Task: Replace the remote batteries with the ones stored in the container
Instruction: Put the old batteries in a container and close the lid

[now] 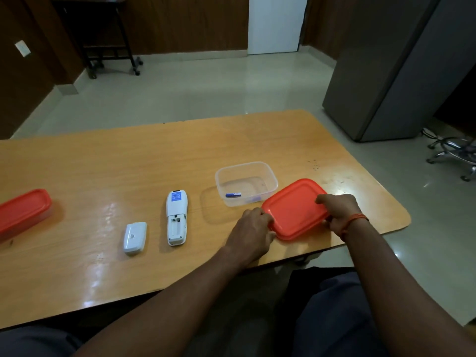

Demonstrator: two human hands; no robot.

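Note:
A clear plastic container (pixel 270 176) stands open on the wooden table (pixel 128 161), with a blue battery (pixel 233 194) lying inside near its front wall. Just in front of it, both my hands hold its red lid (pixel 296 208): my left hand (pixel 253 228) grips the left edge, my right hand (pixel 338 211) the right edge. The lid sits low over the table, tilted slightly. A white remote (pixel 176 217) lies face down to the left, its battery bay open and bare. Its white battery cover (pixel 135 237) lies separately further left.
A second container with a red lid (pixel 22 213) lies at the table's left edge. The table's near edge runs just below my hands. Beyond the table are a grey cabinet (pixel 401 73), an office chair base (pixel 456 155) and a dark wheeled stand (pixel 110 37).

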